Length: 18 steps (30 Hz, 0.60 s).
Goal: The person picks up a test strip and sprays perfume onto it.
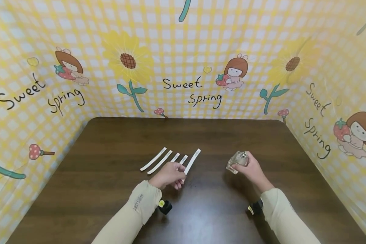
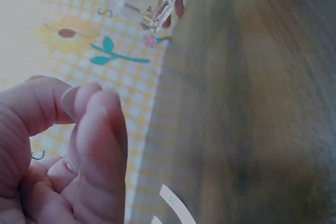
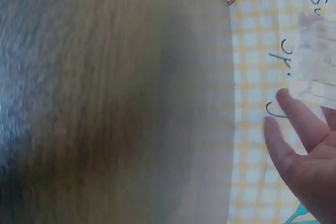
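Observation:
My left hand (image 1: 170,174) pinches the lower end of a white perfume test strip (image 1: 192,162) between thumb and fingertips; the strip slants up and away to the right. Several more white test strips (image 1: 154,159) lie side by side on the table, some partly hidden behind this hand. In the left wrist view the thumb and fingertips (image 2: 100,114) meet. My right hand (image 1: 254,169) grips a clear glass perfume bottle (image 1: 236,163), tilted above the table. The left wrist view shows that bottle (image 2: 142,1) with its spray top toward the upper left.
The dark brown wooden table (image 1: 134,135) has a straight far edge and rounded back corners. A yellow checked cloth (image 1: 183,51) with flowers and cartoon figures stands around its back and sides. Wrist cameras (image 1: 165,206) are strapped at both cuffs.

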Tool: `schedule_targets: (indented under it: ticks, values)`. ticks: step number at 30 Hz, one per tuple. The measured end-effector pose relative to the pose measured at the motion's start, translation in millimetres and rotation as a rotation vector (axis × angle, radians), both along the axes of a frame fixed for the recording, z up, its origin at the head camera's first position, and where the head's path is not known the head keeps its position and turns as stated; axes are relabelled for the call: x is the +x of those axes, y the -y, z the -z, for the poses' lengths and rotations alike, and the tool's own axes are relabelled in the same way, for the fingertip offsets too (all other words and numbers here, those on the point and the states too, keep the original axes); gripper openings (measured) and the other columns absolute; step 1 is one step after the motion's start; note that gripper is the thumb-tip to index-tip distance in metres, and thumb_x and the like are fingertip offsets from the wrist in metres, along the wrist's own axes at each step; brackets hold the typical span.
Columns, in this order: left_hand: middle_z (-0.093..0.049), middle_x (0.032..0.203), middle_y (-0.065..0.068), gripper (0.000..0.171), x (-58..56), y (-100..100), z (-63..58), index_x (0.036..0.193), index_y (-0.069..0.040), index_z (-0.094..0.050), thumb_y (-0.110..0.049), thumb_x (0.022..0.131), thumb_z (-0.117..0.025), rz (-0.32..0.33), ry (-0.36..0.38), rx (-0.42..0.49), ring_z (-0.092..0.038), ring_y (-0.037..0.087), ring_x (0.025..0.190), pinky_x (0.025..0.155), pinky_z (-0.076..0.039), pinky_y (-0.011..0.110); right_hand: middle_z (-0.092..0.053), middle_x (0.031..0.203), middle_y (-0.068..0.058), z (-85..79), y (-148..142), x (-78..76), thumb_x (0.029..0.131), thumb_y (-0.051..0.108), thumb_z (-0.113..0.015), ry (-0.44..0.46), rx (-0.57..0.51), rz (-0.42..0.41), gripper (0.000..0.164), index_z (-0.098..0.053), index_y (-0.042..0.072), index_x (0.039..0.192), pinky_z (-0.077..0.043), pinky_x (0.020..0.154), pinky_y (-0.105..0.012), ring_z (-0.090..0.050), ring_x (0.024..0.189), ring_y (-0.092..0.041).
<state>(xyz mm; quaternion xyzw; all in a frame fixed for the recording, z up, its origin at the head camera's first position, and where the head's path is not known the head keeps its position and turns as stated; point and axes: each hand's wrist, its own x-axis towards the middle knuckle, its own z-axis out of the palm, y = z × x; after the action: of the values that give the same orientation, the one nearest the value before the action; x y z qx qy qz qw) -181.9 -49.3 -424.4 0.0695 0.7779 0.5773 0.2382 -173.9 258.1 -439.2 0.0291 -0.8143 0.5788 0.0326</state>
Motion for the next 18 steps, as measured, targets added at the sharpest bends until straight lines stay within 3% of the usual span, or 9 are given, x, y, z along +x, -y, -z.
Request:
schedule_targets:
  ticks: [5, 11, 15, 18]
  values:
    - [-0.055, 0.060, 0.007, 0.031, -2.7, 7, -15.7, 0.111, 0.014, -0.053, 0.008, 0.081, -0.053, 0.037, 0.042, 0.043, -0.050, 0.009, 0.043, 0.040, -0.044, 0.018, -0.062, 0.090, 0.000, -7.9, 9, 2.5, 0.082, -0.006, -0.064, -0.042, -0.155, -0.015, 0.045, -0.043, -0.010, 0.121, -0.053, 0.067, -0.021, -0.061, 0.080, -0.004]
    - [-0.055, 0.062, 0.007, 0.029, -1.6, 24, -26.2, 0.110, 0.011, -0.052, 0.006, 0.082, -0.051, 0.020, 0.119, 0.037, -0.051, 0.009, 0.044, 0.042, -0.046, 0.019, -0.066, 0.099, -0.015, -19.1, 16, 6.6, 0.086, 0.002, -0.065, -0.063, -0.040, 0.033, 0.041, -0.048, -0.012, 0.122, -0.050, 0.071, -0.017, -0.060, 0.081, 0.001]
    - [-0.055, 0.062, 0.007, 0.030, -2.5, 36, -33.5, 0.112, 0.010, -0.051, 0.004, 0.082, -0.051, -0.023, 0.123, 0.055, -0.052, 0.008, 0.043, 0.042, -0.047, 0.019, -0.062, 0.113, -0.030, -27.5, 16, 8.0, 0.086, -0.002, -0.064, -0.121, -0.055, 0.064, 0.036, -0.048, -0.012, 0.117, -0.050, 0.073, -0.014, -0.060, 0.085, 0.004]
    - [-0.055, 0.063, 0.006, 0.031, 0.1, 40, -36.5, 0.112, 0.009, -0.051, 0.003, 0.082, -0.051, -0.027, 0.133, 0.066, -0.053, 0.008, 0.044, 0.043, -0.047, 0.019, -0.062, 0.118, -0.022, -32.7, 14, 8.7, 0.085, -0.007, -0.063, -0.181, -0.111, 0.089, 0.034, -0.044, -0.009, 0.113, -0.050, 0.076, -0.014, -0.059, 0.091, 0.006]
